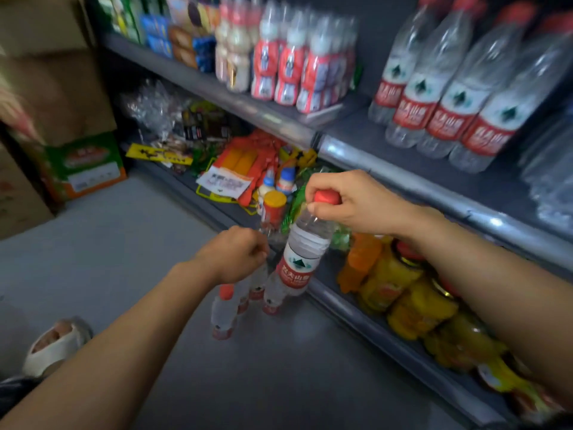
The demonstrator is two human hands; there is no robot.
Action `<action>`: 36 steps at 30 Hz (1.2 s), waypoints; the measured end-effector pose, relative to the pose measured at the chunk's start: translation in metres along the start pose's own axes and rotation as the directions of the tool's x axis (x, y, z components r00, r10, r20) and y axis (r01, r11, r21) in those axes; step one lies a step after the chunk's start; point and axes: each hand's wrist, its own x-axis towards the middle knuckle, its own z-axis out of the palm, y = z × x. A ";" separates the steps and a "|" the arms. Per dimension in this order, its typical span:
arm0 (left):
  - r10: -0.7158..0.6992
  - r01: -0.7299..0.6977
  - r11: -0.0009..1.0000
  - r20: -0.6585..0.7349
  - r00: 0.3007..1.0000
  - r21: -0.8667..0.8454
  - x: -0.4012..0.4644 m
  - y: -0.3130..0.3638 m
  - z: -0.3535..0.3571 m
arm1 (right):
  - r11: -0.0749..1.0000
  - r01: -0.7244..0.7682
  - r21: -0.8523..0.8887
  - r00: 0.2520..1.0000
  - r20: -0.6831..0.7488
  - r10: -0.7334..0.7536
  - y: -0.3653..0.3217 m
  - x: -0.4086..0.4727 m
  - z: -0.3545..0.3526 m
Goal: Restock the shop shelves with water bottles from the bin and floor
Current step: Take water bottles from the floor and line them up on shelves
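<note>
While the right hand (350, 203) was clamped round the red cap of a water bottle (299, 256) hung at one o'clock, above the floor (124, 243), the left hand (235, 252) was curled at its eight o'clock. Whether anything was gripped there could not be told. More bottles (223, 311) were stood on the floor at six o'clock.

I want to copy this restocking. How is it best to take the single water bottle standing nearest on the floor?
Grip the water bottle around its red cap and neck, coming from above. It stands upright with the cap free, just as the right hand holds its lifted bottle.
</note>
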 end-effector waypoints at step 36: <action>0.240 -0.238 0.971 -0.236 0.942 0.037 0.237 0.058 -0.149 | 0.836 -0.309 -0.453 0.940 -0.277 0.197 0.129 0.148 -0.238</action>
